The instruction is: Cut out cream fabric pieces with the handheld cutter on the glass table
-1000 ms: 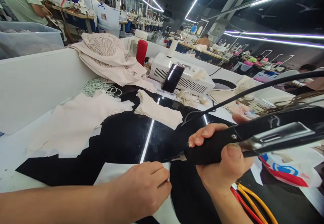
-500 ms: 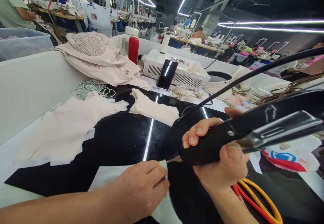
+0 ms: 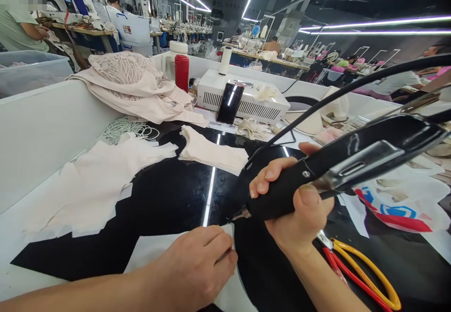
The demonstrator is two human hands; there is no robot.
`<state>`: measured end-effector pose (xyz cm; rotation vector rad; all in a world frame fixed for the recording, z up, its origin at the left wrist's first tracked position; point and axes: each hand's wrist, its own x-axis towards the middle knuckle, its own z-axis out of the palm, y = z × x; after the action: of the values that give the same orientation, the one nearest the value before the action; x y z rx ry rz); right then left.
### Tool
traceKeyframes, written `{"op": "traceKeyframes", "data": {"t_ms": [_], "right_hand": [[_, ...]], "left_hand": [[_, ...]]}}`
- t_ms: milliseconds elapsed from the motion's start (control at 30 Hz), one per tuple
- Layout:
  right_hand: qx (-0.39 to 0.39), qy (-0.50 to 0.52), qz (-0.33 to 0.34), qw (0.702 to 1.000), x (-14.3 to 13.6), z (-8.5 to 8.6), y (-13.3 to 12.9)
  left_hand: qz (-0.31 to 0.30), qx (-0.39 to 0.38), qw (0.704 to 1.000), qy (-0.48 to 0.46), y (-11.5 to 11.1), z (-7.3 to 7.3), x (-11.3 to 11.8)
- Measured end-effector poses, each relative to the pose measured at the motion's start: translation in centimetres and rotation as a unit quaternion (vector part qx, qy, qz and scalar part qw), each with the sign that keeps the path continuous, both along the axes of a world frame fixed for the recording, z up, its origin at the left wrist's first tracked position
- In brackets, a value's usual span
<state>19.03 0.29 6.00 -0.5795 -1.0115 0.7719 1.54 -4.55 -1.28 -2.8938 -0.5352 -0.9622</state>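
Note:
A black corded hand tool [image 3: 282,199] with a metal lever and a narrow metal tip is wrapped in my right hand [image 3: 303,213], thumb against the lever. Its tip points left, just beyond the far corner of a pale fabric piece [image 3: 225,298]; contact cannot be made out. My left hand [image 3: 200,265] rests on that fabric with its fingers pinched together at the corner, and it covers much of the piece. Underneath lies a glossy black sheet [image 3: 169,194]. Scissors [image 3: 366,265] with red and yellow handles lie beside my right forearm.
Farther back are a pale fabric stack [image 3: 213,150], a larger fabric pile [image 3: 95,180], green cord loops [image 3: 123,128], a phone [image 3: 229,104] against a vented white box [image 3: 257,98], and a red bottle [image 3: 182,72]. The tool's black cable [image 3: 327,100] arcs across the right side.
The tool has shifted slightly left, its tip moving from the fabric corner to just beyond it. More of the scissors shows. My left hand stays nearly still.

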Motion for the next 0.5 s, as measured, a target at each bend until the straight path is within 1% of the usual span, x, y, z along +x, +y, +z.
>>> {"op": "traceKeyframes", "data": {"t_ms": [133,367,500], "right_hand": [[-0.016,-0.009,0.022,1.000,-0.1,0.0,0.3],[-0.031,-0.041,0.039,0.998,1.0,1.0,0.2],[-0.032,-0.027,0.043,0.998,1.0,1.0,0.1]], "left_hand": [[0.006,0.006,1.000,0.015,-0.1,0.1,0.0],[0.004,0.016,1.000,0.019,-0.1,0.6,-0.2],[0.006,0.015,1.000,0.021,-0.1,0.7,-0.3]]}}
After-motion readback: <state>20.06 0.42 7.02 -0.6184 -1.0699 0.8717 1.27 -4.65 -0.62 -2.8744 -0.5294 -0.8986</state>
